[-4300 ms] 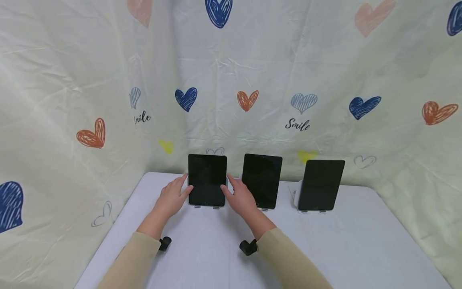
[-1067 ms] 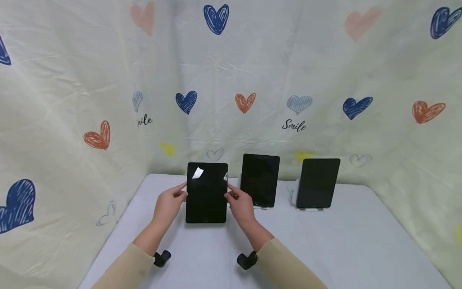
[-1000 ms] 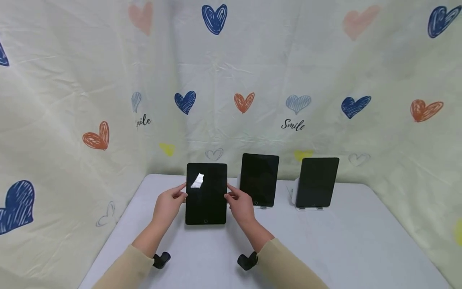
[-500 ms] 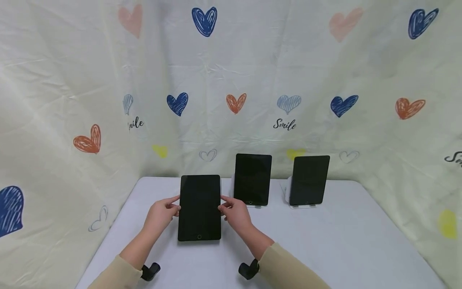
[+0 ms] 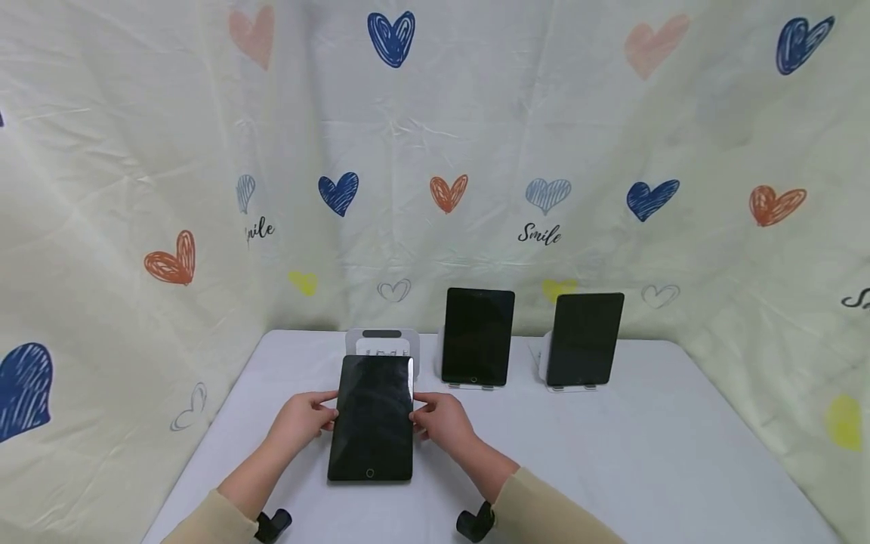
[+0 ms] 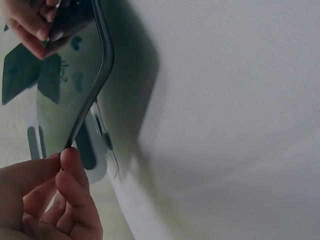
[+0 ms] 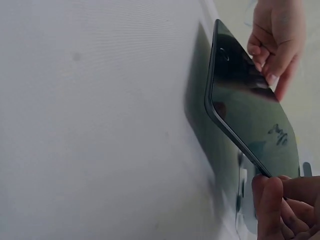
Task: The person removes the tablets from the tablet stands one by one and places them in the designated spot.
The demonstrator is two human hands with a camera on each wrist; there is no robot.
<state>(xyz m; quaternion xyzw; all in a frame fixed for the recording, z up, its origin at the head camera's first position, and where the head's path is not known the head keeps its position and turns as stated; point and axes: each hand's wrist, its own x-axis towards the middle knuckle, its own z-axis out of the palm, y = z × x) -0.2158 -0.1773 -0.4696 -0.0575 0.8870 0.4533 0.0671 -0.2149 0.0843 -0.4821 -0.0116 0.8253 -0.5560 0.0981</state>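
Note:
Both hands hold a black tablet (image 5: 374,423) between them, in front of a white tablet stand (image 5: 416,341) in the head view. My left hand (image 5: 299,418) pinches its left edge with thumb and fingertips. On the opposite edge my right hand (image 5: 445,423) pinches in the same way. The tablet tilts back, screen up, with its home button toward me. In the left wrist view, thumb and fingers (image 6: 75,165) meet at the tablet's thin edge. A shadow under the tablet (image 7: 240,110) falls on the white cloth in the right wrist view.
Two more black tablets stand upright on white stands at the back: a middle tablet (image 5: 478,336) and a right tablet (image 5: 586,338). A white cloth covers the table (image 5: 646,461). Behind it hangs a pale curtain (image 5: 476,121) printed with hearts.
The hands went from open beside the left tablet to pinching its edges. They drew it off its stand and toward me, tilting it further back. The stand behind it has come into view.

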